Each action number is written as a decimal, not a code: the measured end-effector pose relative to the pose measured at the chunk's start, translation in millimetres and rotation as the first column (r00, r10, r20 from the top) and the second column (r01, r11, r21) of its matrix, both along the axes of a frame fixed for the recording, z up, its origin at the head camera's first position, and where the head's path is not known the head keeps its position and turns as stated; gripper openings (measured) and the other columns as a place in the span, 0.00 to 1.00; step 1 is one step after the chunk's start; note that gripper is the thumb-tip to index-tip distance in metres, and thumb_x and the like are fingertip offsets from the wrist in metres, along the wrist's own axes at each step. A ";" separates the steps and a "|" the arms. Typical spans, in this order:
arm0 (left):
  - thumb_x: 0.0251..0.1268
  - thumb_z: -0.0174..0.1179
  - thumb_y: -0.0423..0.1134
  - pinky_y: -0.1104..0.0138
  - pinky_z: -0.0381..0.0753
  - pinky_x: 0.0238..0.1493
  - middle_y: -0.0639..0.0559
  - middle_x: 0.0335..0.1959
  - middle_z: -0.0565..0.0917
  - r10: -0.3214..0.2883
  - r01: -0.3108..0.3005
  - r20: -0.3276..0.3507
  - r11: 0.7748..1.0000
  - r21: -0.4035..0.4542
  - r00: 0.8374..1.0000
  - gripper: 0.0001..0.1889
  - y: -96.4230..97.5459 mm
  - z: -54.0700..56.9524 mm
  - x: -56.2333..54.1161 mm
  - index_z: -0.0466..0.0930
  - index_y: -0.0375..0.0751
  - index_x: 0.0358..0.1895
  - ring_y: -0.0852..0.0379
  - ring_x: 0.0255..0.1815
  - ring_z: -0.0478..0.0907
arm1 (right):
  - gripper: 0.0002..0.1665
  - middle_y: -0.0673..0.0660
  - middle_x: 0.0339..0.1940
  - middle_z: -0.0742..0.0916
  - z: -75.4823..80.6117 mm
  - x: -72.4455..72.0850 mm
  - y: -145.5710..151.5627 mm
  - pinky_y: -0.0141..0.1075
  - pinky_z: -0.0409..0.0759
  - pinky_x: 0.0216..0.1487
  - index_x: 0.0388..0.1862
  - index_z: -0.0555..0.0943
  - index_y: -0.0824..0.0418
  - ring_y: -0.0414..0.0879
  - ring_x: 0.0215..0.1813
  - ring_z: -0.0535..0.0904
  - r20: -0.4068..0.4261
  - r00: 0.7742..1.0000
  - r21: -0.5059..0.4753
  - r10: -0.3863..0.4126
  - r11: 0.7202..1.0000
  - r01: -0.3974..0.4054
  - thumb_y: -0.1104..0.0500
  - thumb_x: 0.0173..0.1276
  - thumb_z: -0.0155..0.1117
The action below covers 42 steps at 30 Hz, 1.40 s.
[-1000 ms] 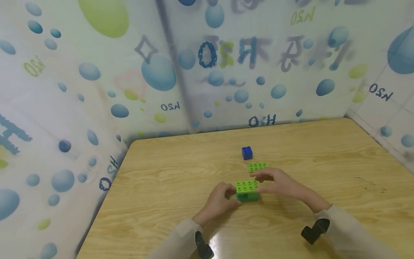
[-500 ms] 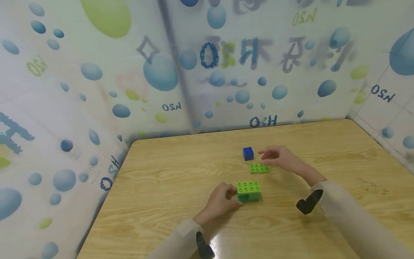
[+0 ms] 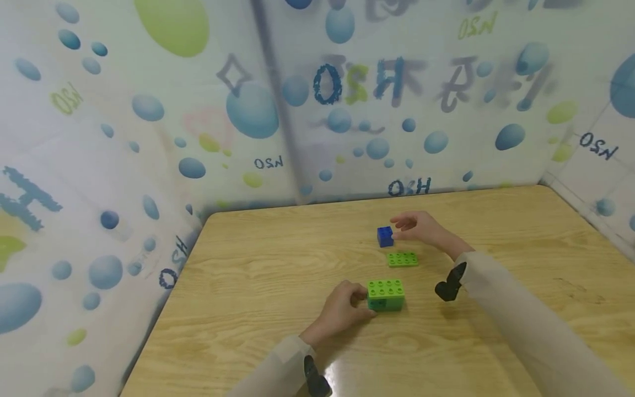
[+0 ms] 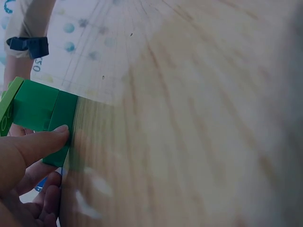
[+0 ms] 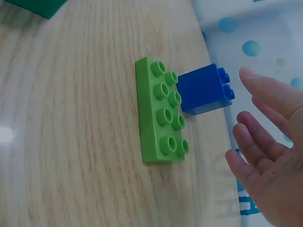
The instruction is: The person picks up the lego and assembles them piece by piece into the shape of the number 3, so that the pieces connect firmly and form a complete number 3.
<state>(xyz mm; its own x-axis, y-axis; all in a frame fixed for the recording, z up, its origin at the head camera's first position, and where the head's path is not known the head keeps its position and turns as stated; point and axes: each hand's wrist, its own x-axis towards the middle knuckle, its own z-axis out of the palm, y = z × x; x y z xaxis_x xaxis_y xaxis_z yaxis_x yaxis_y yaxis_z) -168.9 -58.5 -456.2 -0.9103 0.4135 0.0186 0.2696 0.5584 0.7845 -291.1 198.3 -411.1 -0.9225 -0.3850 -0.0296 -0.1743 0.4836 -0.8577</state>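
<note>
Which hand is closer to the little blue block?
The right hand. Its open fingers reach almost to the blue block, just beside it. The left hand is farther back, holding the thick green block.

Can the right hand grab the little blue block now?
Probably yes. The right hand is open right beside the blue block, with nothing between them. The flat green plate lies nearer the person, out of the way.
</note>
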 end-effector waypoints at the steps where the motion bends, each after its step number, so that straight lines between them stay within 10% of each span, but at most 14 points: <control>1: 0.44 0.72 0.39 0.71 0.69 0.36 0.55 0.33 0.74 -0.001 0.001 -0.003 1.000 -0.001 1.000 0.19 0.1 0.5 0.3 0.80 0.38 0.42 0.62 0.34 0.68 | 0.32 0.69 0.53 0.76 -0.7 -1.7 -0.2 0.51 0.70 0.53 0.60 0.69 0.70 0.62 0.55 0.70 0.012 1.000 0.001 0.003 1.000 -0.003 0.59 0.60 0.65; 42: 0.44 0.72 0.41 0.71 0.68 0.39 0.57 0.34 0.73 0.009 -0.010 -0.010 0.999 -0.038 1.000 0.19 0.2 2.7 0.5 0.80 0.40 0.41 0.63 0.35 0.68 | 0.29 0.71 0.53 0.76 -15.0 -16.6 -14.3 0.52 0.70 0.52 0.58 0.71 0.69 0.62 0.55 0.71 0.072 0.997 -0.003 0.027 1.000 -0.027 0.61 0.59 0.66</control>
